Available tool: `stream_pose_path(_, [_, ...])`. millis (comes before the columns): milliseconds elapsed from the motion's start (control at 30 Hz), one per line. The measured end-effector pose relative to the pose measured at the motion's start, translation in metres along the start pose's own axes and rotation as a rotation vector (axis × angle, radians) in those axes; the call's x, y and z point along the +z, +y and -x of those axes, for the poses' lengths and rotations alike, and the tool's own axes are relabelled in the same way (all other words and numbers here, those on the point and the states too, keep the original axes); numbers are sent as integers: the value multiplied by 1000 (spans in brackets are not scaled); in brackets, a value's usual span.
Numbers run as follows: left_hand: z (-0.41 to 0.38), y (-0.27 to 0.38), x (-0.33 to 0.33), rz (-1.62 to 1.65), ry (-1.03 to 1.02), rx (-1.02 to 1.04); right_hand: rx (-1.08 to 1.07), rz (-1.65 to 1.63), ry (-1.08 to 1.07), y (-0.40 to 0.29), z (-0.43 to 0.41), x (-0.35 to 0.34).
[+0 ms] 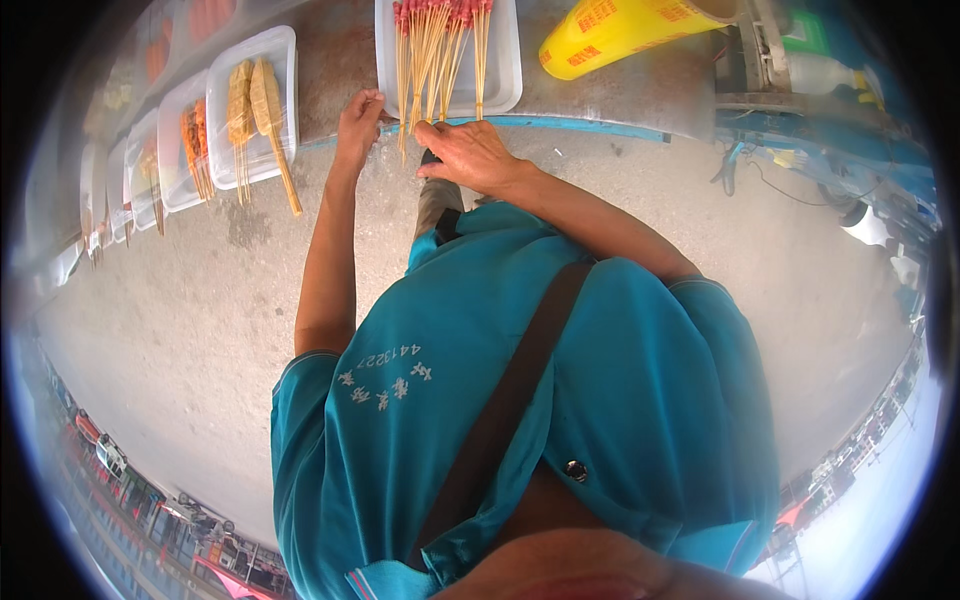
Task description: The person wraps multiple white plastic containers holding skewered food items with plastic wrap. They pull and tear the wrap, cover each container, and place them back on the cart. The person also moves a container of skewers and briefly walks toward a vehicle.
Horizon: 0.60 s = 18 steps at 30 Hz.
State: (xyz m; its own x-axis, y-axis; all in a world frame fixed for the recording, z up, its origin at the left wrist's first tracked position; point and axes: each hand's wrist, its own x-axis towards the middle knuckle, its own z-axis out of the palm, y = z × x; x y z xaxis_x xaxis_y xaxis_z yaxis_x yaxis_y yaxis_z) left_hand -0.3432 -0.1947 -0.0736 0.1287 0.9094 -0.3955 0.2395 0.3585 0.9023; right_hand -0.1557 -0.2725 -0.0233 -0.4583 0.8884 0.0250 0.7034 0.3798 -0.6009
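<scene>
A white plastic tray [501,71] holds several bamboo skewers [429,67] with small red meat pieces at their far ends. The bare stick ends jut over the tray's near edge towards me. My right hand [476,154] is at these stick ends, its fingers curled over some of them; the fingertips are partly hidden. At the tray's near left corner is my left hand [360,127], fingers bent and fingertips against or very close to the rim. What lies between those fingers cannot be made out.
Left of the tray stands a film-wrapped white tray [291,97] of skewered tofu-skin pieces [255,97], then another tray with reddish skewers [195,142] and several more. A yellow printed plastic bag or cover [615,37] lies to the right. A blue strip [585,124] edges the metal counter [330,67].
</scene>
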Motion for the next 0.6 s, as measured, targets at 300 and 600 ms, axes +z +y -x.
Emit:
stream_pose_path(300, [-10,0,-2,-3,-72,-64,-38,112,-143,0,-26,25])
stream_pose_path(600, [-2,-4,12,-17,-92,88,-21,-377,221,-31,-3,-97])
